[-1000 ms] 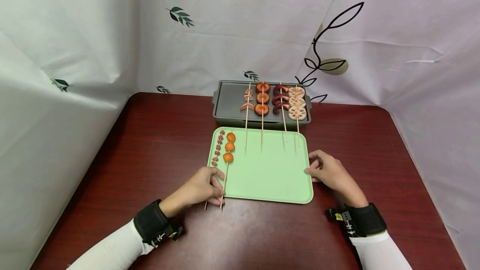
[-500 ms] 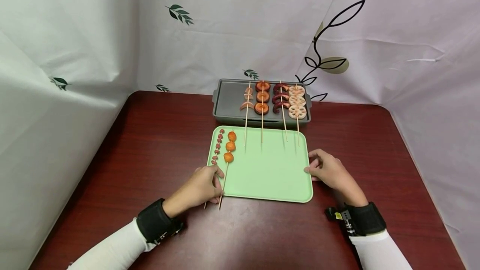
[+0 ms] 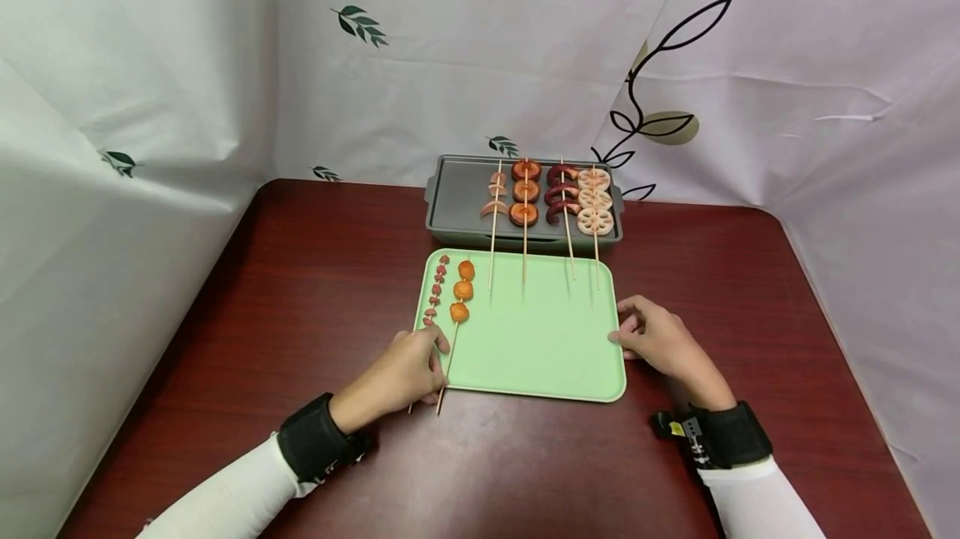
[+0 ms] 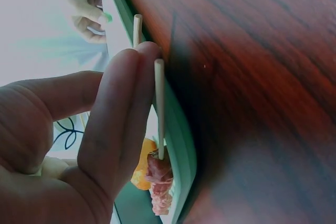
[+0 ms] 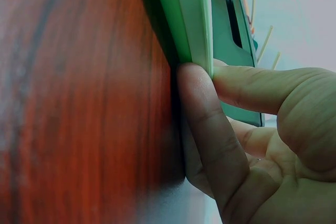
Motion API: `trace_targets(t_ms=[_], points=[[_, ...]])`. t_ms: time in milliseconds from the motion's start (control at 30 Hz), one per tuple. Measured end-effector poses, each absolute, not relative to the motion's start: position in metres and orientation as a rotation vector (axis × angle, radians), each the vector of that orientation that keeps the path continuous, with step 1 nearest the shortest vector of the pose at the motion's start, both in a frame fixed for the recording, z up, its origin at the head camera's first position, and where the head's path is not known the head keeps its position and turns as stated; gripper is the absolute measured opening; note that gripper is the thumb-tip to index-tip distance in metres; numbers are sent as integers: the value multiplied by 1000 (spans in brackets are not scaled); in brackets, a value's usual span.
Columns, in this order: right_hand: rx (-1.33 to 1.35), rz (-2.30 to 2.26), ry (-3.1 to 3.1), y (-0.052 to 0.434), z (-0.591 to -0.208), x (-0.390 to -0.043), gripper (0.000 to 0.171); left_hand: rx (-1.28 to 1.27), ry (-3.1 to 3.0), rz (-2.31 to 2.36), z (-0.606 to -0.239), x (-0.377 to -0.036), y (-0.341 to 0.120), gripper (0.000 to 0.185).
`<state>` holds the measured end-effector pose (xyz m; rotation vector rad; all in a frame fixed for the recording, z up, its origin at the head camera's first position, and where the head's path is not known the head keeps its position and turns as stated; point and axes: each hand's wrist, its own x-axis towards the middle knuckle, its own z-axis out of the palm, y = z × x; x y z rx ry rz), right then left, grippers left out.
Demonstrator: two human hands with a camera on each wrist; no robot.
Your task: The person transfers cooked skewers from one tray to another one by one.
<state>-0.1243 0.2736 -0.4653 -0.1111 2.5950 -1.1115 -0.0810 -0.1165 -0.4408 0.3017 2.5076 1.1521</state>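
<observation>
A light green tray (image 3: 540, 347) lies on the table with two skewers at its left side. My left hand (image 3: 401, 368) pinches the stick of the skewer with orange balls (image 3: 462, 291) near the tray's front left corner. Left of it lies a skewer of small reddish meat pieces (image 3: 435, 289), its stick passing partly hidden behind the hand. In the left wrist view two stick ends poke out beside the fingers (image 4: 113, 114). My right hand (image 3: 660, 343) grips the tray's right edge, and the right wrist view shows thumb and finger (image 5: 202, 98) on its rim.
Behind the tray stands a grey grill pan (image 3: 459, 197). On it lie skewers of lotus root slices (image 3: 595, 200), purple tentacles (image 3: 561, 193), round brown slices (image 3: 525, 191) and pinkish curved pieces (image 3: 495, 207). Their sticks reach over the tray's back edge. A white curtain (image 3: 450, 47) hangs behind.
The orange-ball skewer has shifted slightly to the right at its top, away from the meat skewer. My left hand has moved slightly forward with it; the right hand stays at the tray's edge.
</observation>
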Motion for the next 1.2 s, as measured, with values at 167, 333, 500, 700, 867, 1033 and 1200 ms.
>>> trace_targets(t_ms=[167,333,500,700,867,1033,1200], points=[[-110,-1104,2598,273,-465,-124,48,346,2540,1113,-438,-82,-116,24],[-100,-1110,2591,273,-466,-124,48,359,2541,1142,-433,-90,-121,19],[-99,-1109,2590,273,-466,-125,48,334,2518,1204,-429,-100,-127,16],[-95,-1114,2588,273,-466,-125,49,376,2565,1280,-425,-112,-132,17],[-94,-1115,2583,274,-465,-125,49,401,2570,1395,-422,-125,-135,21],[-94,-1114,2577,273,-466,-125,50,370,2455,1542,-419,-136,-136,29],[-96,-1119,2578,274,-467,-126,50,284,2261,1701,-418,-149,-136,43]])
